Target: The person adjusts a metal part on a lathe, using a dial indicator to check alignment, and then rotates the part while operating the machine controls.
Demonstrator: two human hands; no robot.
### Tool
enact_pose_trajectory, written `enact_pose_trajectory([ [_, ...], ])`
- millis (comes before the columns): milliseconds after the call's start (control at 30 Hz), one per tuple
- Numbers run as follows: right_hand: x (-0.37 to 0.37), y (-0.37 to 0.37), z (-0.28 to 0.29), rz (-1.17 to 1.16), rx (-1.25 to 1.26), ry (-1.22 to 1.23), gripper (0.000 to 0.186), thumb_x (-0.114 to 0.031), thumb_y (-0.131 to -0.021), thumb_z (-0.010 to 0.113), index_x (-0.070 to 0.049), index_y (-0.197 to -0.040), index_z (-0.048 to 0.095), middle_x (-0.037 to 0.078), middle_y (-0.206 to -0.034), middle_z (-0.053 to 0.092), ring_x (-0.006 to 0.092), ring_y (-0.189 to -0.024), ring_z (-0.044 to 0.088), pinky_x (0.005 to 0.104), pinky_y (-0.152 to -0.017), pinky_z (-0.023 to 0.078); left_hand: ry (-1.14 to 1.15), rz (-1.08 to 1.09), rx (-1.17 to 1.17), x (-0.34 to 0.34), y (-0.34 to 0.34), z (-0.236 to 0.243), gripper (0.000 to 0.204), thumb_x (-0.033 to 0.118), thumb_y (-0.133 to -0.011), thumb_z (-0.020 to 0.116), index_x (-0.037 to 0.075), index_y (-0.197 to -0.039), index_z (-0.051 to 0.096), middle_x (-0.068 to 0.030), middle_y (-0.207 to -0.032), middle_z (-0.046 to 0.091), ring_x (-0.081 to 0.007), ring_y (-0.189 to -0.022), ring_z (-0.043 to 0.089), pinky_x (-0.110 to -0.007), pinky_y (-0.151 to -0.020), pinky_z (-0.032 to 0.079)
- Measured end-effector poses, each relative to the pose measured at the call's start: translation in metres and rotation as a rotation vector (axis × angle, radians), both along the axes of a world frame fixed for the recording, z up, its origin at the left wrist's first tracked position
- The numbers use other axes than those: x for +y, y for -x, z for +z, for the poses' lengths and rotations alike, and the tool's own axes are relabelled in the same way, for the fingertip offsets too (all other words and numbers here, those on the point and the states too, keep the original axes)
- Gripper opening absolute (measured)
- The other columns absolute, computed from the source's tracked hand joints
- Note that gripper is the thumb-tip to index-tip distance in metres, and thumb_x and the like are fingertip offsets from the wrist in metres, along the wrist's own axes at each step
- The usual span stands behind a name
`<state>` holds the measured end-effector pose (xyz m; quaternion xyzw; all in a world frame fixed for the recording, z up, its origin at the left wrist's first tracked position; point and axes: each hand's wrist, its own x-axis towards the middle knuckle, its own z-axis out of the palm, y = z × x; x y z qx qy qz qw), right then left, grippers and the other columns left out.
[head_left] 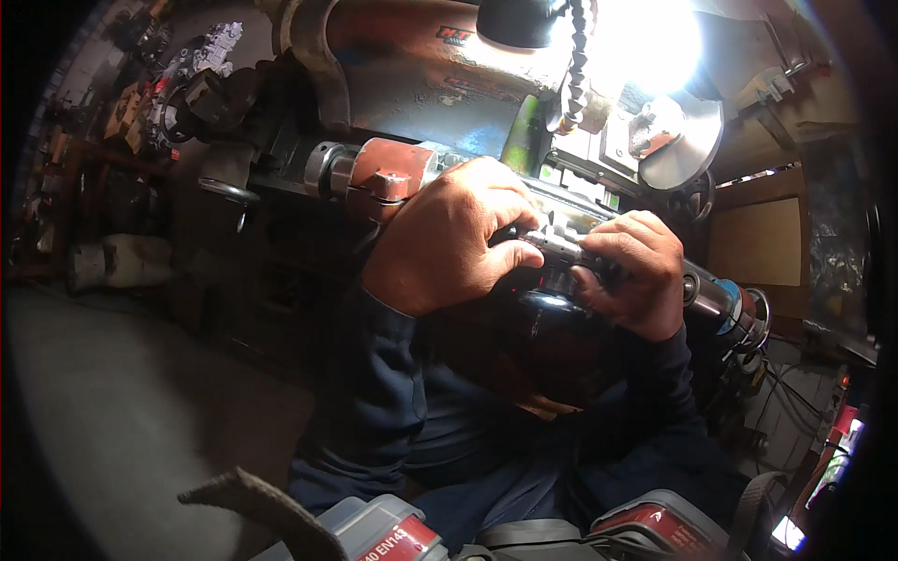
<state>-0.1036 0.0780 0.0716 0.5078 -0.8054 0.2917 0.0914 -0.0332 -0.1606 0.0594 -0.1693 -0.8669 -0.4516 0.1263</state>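
Note:
A small silvery metal fitting (554, 245) with a short crosswise piece is held between my two hands, in front of a machine's metal bar. My left hand (449, 238) is closed, thumb and fingers pinching the fitting's left end. On the other end, the thumb and curled fingers of my right hand (641, 271) grip it. What kind of part it is, I cannot make out. Just below my fingers is a shiny round knob or handwheel (550, 299). Left of my left hand, an orange-painted clamp collar (388, 173) sits around a shaft.
A bright work lamp (655, 47) glares above the machine. Its black housing (516, 21) and a segmented hose (577, 65) hang close by. A handwheel (229, 191) juts out at left. Clear filter cartridges (374, 533) with red labels fill the lower edge. Grey floor (131, 402) lies left.

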Motion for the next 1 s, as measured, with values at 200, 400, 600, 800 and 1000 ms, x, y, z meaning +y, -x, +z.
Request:
enact_pose_trajectory([
  [200,-0.001,-0.001,0.001,-0.002,0.013,0.002,0.032,-0.009,-0.058,0.082,-0.008,-0.087,0.068,0.008,-0.083,0.07,0.0265,-0.074,0.065,0.0363,-0.07,0.049,-0.004,-0.008,0.012,0.0,0.001,-0.002,0.023,0.013,-0.074,0.083,0.0,-0.091,0.072,-0.0148,-0.1,0.071,-0.0307,-0.097,0.066,-0.038,-0.088,0.053],
  [400,-0.002,0.0,0.001,0.005,0.022,0.004,0.032,-0.009,-0.058,0.083,-0.008,-0.086,0.068,0.008,-0.082,0.069,0.0261,-0.073,0.064,0.0359,-0.069,0.049,-0.009,-0.009,0.01,-0.001,0.001,-0.004,0.022,0.014,-0.075,0.082,0.0,-0.09,0.073,-0.015,-0.099,0.072,-0.0307,-0.097,0.066,-0.039,-0.087,0.053],
  [600,-0.003,-0.001,0.0,0.005,0.01,0.019,0.033,-0.008,-0.057,0.083,-0.008,-0.086,0.068,0.008,-0.082,0.069,0.0259,-0.073,0.065,0.0361,-0.069,0.049,-0.013,-0.002,-0.004,-0.001,0.0,-0.001,0.022,0.014,-0.075,0.082,0.0,-0.09,0.073,-0.0149,-0.099,0.072,-0.0306,-0.098,0.066,-0.039,-0.088,0.053],
  [800,-0.001,0.0,0.0,-0.01,0.023,0.002,0.032,-0.009,-0.058,0.083,-0.008,-0.087,0.068,0.008,-0.083,0.07,0.0262,-0.074,0.065,0.0363,-0.07,0.049,-0.014,-0.023,0.002,-0.002,0.003,-0.005,0.024,0.016,-0.075,0.083,0.001,-0.091,0.072,-0.015,-0.1,0.071,-0.0315,-0.098,0.066,-0.039,-0.089,0.053],
  [1000,0.01,0.0,-0.002,0.011,0.045,0.102,0.031,-0.009,-0.06,0.083,-0.008,-0.088,0.069,0.009,-0.083,0.07,0.0268,-0.077,0.066,0.0363,-0.072,0.05,-0.013,0.057,-0.003,0.006,-0.002,0.014,0.024,0.013,-0.083,0.075,0.0,-0.101,0.068,-0.0168,-0.098,0.069,-0.031,-0.096,0.066,-0.038,-0.084,0.052],
])
